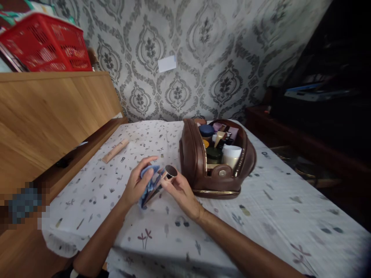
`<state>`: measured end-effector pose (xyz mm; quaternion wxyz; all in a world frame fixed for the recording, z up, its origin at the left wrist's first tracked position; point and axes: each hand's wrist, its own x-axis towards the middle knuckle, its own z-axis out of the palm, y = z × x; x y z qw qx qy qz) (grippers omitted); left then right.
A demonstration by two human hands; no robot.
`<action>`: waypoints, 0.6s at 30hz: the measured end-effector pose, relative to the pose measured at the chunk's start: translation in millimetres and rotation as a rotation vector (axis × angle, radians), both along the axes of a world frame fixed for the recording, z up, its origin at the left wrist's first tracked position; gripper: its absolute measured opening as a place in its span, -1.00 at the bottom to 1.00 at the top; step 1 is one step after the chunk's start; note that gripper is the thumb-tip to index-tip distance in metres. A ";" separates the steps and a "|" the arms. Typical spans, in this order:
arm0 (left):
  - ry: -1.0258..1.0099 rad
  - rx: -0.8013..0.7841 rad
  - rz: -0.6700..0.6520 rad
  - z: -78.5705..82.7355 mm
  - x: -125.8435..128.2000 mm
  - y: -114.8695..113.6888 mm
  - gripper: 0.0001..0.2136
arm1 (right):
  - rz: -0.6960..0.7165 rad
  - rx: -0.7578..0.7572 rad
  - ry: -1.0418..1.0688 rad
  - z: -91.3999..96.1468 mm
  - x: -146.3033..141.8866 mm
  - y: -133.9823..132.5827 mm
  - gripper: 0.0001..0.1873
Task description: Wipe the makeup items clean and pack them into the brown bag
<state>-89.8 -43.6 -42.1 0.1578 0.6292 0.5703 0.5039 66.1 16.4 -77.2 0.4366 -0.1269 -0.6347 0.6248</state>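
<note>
My left hand is closed around a blue cloth, pressing it against a small cylindrical bottle with a dark round cap. My right hand grips that bottle from the right side, tilted with its cap facing up and right. Both hands hover just above the patterned white bedsheet. Right beside them stands an open brown leather toiletry bag packed with several jars, tubes and bottles.
A beige tube lies on the sheet to the far left. A wooden headboard runs along the left, with a red plastic basket on top. Dark furniture stands at the right; patterned wallpaper is behind.
</note>
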 end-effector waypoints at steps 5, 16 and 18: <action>0.064 -0.095 -0.253 21.1 7.2 -7.1 -0.50 | 0.099 0.036 0.022 6.7 3.7 -1.0 -0.56; 0.209 -0.232 -0.346 57.3 -1.4 -19.9 -0.45 | 0.170 0.164 0.025 23.2 10.0 -9.3 -0.54; 0.184 -0.216 -0.321 56.0 -4.3 -21.9 -0.46 | 0.169 0.222 0.044 26.0 11.0 -11.5 -0.52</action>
